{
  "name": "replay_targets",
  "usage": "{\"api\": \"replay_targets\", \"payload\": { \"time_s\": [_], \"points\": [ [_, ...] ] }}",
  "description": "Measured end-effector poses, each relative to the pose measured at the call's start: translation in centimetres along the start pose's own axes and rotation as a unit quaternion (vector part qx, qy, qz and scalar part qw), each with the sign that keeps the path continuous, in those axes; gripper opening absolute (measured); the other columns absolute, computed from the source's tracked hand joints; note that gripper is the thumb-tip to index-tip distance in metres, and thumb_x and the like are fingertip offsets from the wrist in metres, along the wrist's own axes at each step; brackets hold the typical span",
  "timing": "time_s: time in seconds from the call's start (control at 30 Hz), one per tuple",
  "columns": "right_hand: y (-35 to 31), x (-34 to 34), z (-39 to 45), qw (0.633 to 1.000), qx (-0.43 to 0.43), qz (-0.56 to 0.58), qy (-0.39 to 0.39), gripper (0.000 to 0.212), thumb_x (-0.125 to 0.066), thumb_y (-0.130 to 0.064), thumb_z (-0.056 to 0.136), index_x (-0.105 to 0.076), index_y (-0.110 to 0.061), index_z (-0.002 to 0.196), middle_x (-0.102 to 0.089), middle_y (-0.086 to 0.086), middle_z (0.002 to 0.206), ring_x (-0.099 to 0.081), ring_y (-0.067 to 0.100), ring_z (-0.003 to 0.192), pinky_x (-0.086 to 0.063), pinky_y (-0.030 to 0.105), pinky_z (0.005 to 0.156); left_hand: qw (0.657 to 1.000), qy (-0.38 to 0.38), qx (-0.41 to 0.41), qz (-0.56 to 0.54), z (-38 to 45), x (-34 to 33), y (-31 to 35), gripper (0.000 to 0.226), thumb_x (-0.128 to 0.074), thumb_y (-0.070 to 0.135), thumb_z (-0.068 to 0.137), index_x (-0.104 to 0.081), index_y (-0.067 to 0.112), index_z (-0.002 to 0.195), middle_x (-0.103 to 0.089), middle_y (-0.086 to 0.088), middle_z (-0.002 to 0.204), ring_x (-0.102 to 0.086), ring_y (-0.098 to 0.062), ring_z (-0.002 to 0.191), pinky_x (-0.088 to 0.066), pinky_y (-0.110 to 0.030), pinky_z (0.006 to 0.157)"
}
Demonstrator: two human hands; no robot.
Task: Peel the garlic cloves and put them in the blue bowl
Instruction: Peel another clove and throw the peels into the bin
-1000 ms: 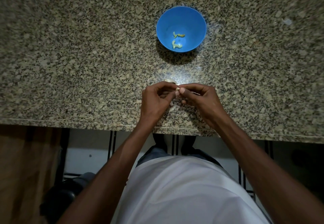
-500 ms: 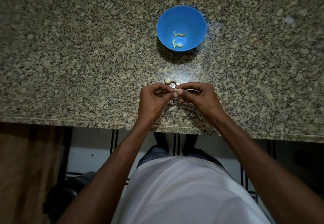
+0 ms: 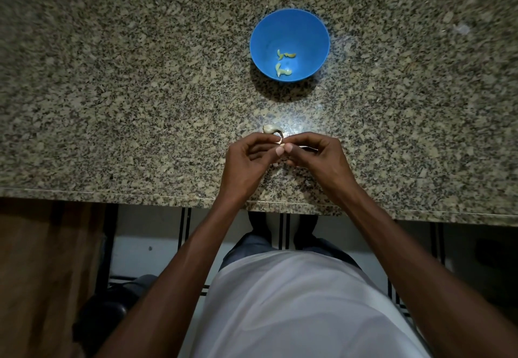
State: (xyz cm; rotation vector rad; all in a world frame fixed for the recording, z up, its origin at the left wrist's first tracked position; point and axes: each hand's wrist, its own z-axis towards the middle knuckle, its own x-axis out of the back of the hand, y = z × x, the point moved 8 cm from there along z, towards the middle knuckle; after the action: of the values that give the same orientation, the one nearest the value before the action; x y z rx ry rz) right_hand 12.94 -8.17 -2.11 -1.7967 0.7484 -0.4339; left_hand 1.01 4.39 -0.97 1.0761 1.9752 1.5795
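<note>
A person in a white shirt (image 3: 302, 307) is standing at the near edge of a speckled granite counter (image 3: 112, 99), both forearms reaching over it. The left hand (image 3: 246, 161) and the right hand (image 3: 316, 155) are meeting just inside that edge, thumbs and forefingers curled and pinching a small garlic clove (image 3: 281, 144) between them; only a pale sliver is showing at the fingertips, so which way its long axis runs cannot be told. Just beyond the left hand's knuckles, an unpeeled clove (image 3: 271, 129) is lying on the counter, its long axis running left to right, fat end to the left and thin curled tail to the right. Farther back from the hands, the blue bowl (image 3: 308, 29) is sitting upright, holding a few peeled cloves (image 3: 283, 69) in its bottom.
</note>
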Motion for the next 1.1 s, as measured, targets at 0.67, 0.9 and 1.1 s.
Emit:
{"api": "replay_targets", "payload": {
  "time_s": [0.67, 0.9, 1.1],
  "points": [
    [-0.6, -0.4, 0.4, 0.998, -0.003, -0.048, -0.041, 0.028, -0.083, -0.014, 0.091, -0.079, -0.004, 0.116, -0.081, 0.006, 0.108, -0.078, 0.019, 0.103, -0.063, 0.038, 0.095, 0.994, -0.028, -0.046, 0.093, 0.4, 1.0, 0.8, 0.016, -0.076, 0.016, 0.095, -0.076, 0.01, 0.11, -0.078, 0.001, 0.104, -0.075, -0.011, 0.1, -0.062, -0.039, 0.093],
    [-0.6, -0.4, 0.5, 0.996, 0.001, -0.065, -0.065, 0.023, -0.08, -0.012, 0.094, -0.08, -0.005, 0.115, -0.081, 0.005, 0.107, -0.077, 0.02, 0.105, -0.062, 0.041, 0.096, 0.989, -0.049, -0.056, 0.128, 0.5, 1.0, 1.3, 0.016, -0.078, 0.018, 0.094, -0.078, 0.011, 0.108, -0.079, 0.003, 0.1, -0.076, -0.009, 0.094, -0.063, -0.031, 0.086],
    [-0.7, -0.5, 0.8, 0.991, -0.006, -0.107, -0.076, 0.021, -0.079, -0.015, 0.095, -0.081, -0.01, 0.115, -0.082, 0.001, 0.105, -0.077, 0.016, 0.101, -0.063, 0.038, 0.094, 0.991, -0.048, -0.035, 0.12, 0.9, 1.2, 0.9, 0.014, -0.08, 0.011, 0.09, -0.08, 0.009, 0.104, -0.08, 0.0, 0.095, -0.077, -0.011, 0.088, -0.064, -0.03, 0.081]
  ]
}}
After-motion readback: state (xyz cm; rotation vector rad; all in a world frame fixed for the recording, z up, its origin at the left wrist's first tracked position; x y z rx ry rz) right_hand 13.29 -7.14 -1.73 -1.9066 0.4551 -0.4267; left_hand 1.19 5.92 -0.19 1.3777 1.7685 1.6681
